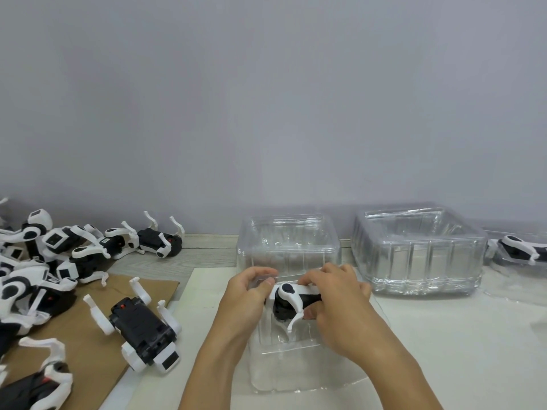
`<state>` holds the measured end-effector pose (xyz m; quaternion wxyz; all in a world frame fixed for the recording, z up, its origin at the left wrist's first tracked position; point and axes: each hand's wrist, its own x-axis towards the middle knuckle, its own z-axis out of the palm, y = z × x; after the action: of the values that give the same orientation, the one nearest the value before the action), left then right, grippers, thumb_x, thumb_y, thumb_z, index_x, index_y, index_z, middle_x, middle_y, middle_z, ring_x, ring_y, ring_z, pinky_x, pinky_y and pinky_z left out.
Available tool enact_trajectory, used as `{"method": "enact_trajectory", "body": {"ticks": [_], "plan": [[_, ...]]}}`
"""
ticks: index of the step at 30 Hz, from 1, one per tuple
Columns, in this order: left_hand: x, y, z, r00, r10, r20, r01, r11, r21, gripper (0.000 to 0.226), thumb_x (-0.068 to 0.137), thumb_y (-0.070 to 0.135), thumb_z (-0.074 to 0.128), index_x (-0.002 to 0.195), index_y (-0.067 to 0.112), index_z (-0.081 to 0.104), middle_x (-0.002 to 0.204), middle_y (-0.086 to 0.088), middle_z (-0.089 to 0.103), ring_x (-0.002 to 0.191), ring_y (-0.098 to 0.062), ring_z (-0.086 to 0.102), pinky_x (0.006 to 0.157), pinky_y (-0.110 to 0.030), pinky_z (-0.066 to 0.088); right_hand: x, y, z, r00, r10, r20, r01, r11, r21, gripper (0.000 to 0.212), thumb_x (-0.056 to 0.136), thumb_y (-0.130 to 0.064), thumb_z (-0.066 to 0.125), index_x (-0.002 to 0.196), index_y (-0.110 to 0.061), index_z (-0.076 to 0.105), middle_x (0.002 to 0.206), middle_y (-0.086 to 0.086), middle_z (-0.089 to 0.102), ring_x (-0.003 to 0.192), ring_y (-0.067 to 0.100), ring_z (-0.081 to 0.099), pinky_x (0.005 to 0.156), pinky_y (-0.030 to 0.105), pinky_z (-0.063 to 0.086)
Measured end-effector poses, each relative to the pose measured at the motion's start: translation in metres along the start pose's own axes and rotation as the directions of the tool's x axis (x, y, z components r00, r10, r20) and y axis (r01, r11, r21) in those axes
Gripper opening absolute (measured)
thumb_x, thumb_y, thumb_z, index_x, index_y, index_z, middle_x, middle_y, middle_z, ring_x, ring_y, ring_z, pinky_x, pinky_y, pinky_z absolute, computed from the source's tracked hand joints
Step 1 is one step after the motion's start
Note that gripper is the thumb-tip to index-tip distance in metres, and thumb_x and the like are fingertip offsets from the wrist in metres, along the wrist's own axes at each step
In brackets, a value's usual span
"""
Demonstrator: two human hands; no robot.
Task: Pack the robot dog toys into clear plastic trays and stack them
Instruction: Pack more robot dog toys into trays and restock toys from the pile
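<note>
Nearest, at centre: clear plastic tray [284,365], thin-walled, glossy, ribbed, resting on the pale counter [458,350]. Directly above its cavity: black-and-white robot dog toy [291,303], hard smooth plastic, curved white leg pointing down into the tray, held between both hands. Left hand [251,294] curled around the toy's left end, thumb on top. Right hand [337,294] closed over the right end, fingers wrapped across the body, thumb underneath.

To the left, on a flat brown cardboard sheet [85,344]: one loose dog [142,329] lying on its back, black boxy underside up, four white legs raised. Further left and beyond: pile of dogs [44,261], tangled, rounded white shells with black joints.

Behind the hands: empty clear tray [288,244], rectangular, rounded corners, vertical ribs. To its right, apart from it: nested stack of clear trays [420,250], walls layered and cloudy. At the far right edge: packed dog [521,247] inside clear plastic, partly cut off. Behind everything: plain matte grey wall [266,99].
</note>
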<state>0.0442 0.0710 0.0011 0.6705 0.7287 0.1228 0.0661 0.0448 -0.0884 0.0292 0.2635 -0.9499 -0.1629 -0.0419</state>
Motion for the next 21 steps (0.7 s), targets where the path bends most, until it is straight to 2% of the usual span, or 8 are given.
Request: {"method": "enact_trajectory", "body": {"ticks": [3, 9, 13, 17, 21], "plan": [[-0.0005, 0.0011, -0.0011, 1.0, -0.018, 0.014, 0.019, 1.0, -0.021, 0.019, 0.095, 0.012, 0.062, 0.097, 0.025, 0.075, 0.105, 0.006, 0.072, 0.103, -0.01, 0.066, 0.084, -0.026, 0.048, -0.0003, 0.0004, -0.0005, 1.0, 0.0, 0.0, 0.0, 1.0, 0.013, 0.036, 0.088, -0.01, 0.065, 0.111, -0.038, 0.061, 0.103, -0.018, 0.045, 0.103, 0.008, 0.029, 0.077, 0.032, 0.015], [-0.0012, 0.0034, -0.0002, 1.0, -0.01, 0.019, 0.01, 1.0, -0.024, 0.023, 0.093, 0.002, 0.062, 0.098, 0.021, 0.074, 0.105, 0.007, 0.073, 0.102, -0.007, 0.066, 0.084, -0.023, 0.048, 0.0001, 0.0003, -0.0001, 1.0, 0.006, -0.001, -0.006, 1.0, 0.022, 0.032, 0.088, -0.013, 0.067, 0.109, -0.037, 0.062, 0.102, -0.017, 0.045, 0.104, 0.008, 0.029, 0.075, 0.032, 0.014], [-0.0014, 0.0047, 0.0019, 1.0, 0.016, 0.0, -0.016, 1.0, -0.004, 0.025, 0.09, -0.003, 0.064, 0.094, 0.021, 0.073, 0.1, 0.009, 0.073, 0.084, 0.007, 0.067, 0.068, -0.007, 0.047, 0.0006, -0.0003, 0.0028, 1.0, 0.006, -0.014, -0.006, 1.0, 0.012, 0.032, 0.086, -0.01, 0.068, 0.108, -0.034, 0.064, 0.101, -0.017, 0.045, 0.1, 0.007, 0.028, 0.075, 0.033, 0.015], [-0.0016, 0.005, 0.004, 1.0, 0.016, -0.024, -0.015, 0.999, 0.047, 0.028, 0.088, -0.005, 0.065, 0.094, 0.022, 0.071, 0.102, 0.008, 0.073, 0.09, 0.003, 0.066, 0.066, -0.009, 0.047, -0.0003, -0.0013, 0.0039, 1.0, 0.0, -0.017, 0.0, 1.0, -0.028, 0.037, 0.083, -0.006, 0.067, 0.108, -0.033, 0.064, 0.099, -0.016, 0.043, 0.099, 0.008, 0.027, 0.072, 0.034, 0.013], [-0.0021, 0.0064, 0.0041, 1.0, 0.015, -0.014, -0.014, 0.997, 0.072, 0.034, 0.084, -0.012, 0.063, 0.096, 0.019, 0.071, 0.102, 0.006, 0.072, 0.088, 0.003, 0.067, 0.061, -0.007, 0.047, -0.001, -0.003, 0.0032, 1.0, -0.001, 0.003, 0.002, 0.998, -0.06, 0.039, 0.081, -0.006, 0.068, 0.108, -0.033, 0.066, 0.098, -0.016, 0.041, 0.096, 0.008, 0.024, 0.07, 0.034, 0.012]]}}
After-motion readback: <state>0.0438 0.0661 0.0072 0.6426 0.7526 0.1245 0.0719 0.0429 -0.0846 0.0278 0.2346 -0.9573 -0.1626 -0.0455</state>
